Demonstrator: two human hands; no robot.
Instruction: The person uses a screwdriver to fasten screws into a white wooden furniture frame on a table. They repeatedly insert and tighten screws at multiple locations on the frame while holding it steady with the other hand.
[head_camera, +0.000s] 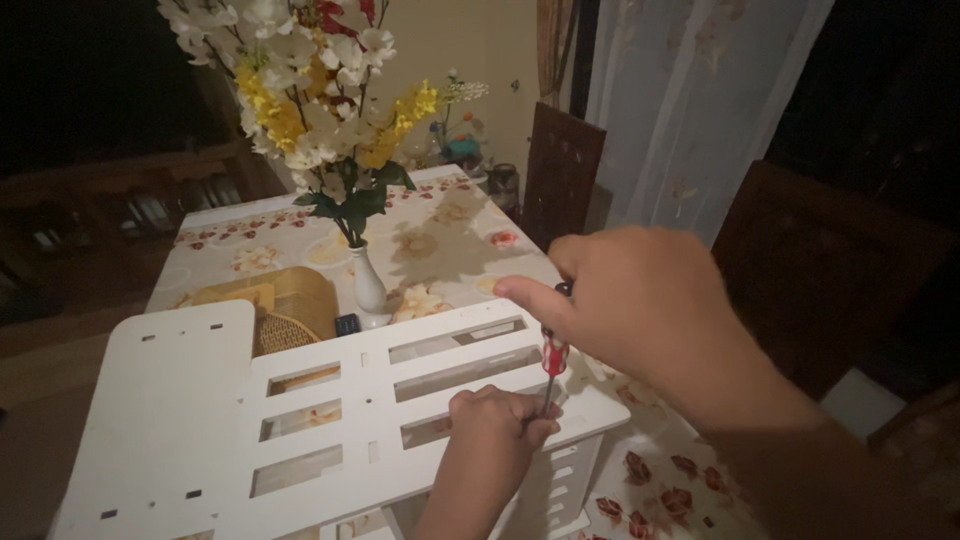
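Screwdriver (552, 362): red handle, upright, tip at the near right edge of the white slotted panel (400, 400).
Right hand (640, 300): grasping the screwdriver from above, thumb stretched left.
Left hand (495, 420): clenched on the panel, touching the shaft near its tip.
Step in hand: apparently driving a screw into the panel edge.
Next move calls for: a plumb shaft, steady downward pressure, panel held firm.
Surroundings: flowered tabletop (440, 235); white vase (368, 285) of flowers beyond; wicker basket (285, 315) beside it.
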